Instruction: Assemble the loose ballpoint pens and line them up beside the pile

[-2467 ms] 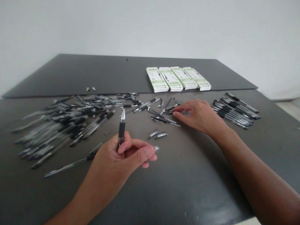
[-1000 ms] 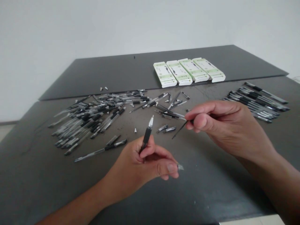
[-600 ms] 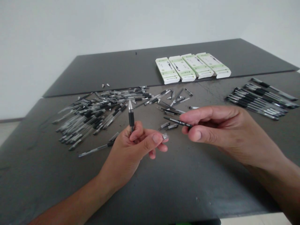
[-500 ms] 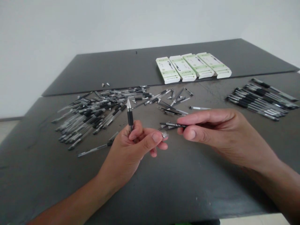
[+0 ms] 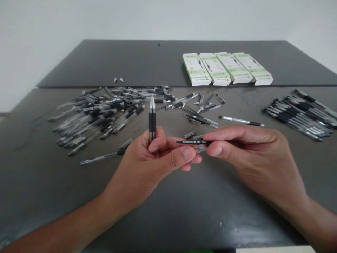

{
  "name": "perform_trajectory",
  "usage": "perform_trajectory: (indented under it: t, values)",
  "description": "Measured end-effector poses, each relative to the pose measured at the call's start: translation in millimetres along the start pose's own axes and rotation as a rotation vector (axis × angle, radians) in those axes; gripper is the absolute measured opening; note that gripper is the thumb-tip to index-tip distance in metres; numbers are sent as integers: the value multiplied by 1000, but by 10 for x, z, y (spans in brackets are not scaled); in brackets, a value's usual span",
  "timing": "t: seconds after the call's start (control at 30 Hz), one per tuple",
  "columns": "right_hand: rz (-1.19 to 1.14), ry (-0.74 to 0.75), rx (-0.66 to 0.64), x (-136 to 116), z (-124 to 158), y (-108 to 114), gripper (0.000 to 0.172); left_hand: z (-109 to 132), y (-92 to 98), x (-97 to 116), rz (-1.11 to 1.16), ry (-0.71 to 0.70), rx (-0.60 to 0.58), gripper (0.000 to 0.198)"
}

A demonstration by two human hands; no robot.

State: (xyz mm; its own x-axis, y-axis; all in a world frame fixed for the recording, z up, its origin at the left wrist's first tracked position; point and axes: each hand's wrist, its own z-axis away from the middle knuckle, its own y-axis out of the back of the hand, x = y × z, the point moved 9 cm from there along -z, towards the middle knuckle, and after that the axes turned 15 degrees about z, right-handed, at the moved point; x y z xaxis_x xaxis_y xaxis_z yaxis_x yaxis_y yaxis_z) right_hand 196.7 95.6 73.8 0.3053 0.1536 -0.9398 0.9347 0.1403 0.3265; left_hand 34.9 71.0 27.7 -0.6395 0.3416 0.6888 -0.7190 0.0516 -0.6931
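A pen (image 5: 152,117) with a silver cone tip and black grip stands upright in my left hand (image 5: 158,158), its lower end hidden by the curled fingers. Between that hand's thumb and fingers is a small clear piece (image 5: 201,148), perhaps a pen cap, partly covered. My right hand (image 5: 244,151) pinches a slim black pen clip (image 5: 193,142) with white lettering between thumb and forefinger. The clip's pointed end reaches left, just above my left thumb. Whether clip and clear piece touch, I cannot tell.
Many loose pens (image 5: 89,123) lie heaped at the left. Scattered refills and small parts (image 5: 202,117) lie mid-table, with loose caps (image 5: 190,135) behind my hands. One pen (image 5: 240,121) lies alone. Lined-up pens (image 5: 300,114) are at right. Several flattened-end boxes (image 5: 197,72) rest on the raised back panel.
My hands have come together, so the black clip now overlaps the left thumb and clear piece. The clip's lettering now faces me. The view has shifted slightly.
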Motion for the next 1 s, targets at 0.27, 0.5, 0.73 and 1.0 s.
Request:
perform_trajectory:
  t: [0.27, 0.5, 0.73, 1.0]
  values:
    - [9, -25, -38, 73, 17, -34, 26, -6, 40, -44, 29, -3, 46, 56]
    - [195, -49, 50, 138, 71, 124, 28, -27, 15, 16, 4, -23, 49, 57]
    - [296, -27, -7, 123, 103, 168, 31, -54, 21, 46, -21, -29, 72, 62]
    - [383, 36, -94, 46, 113, 218, 29, -57, 32, 59, -71, -56, 35, 61]
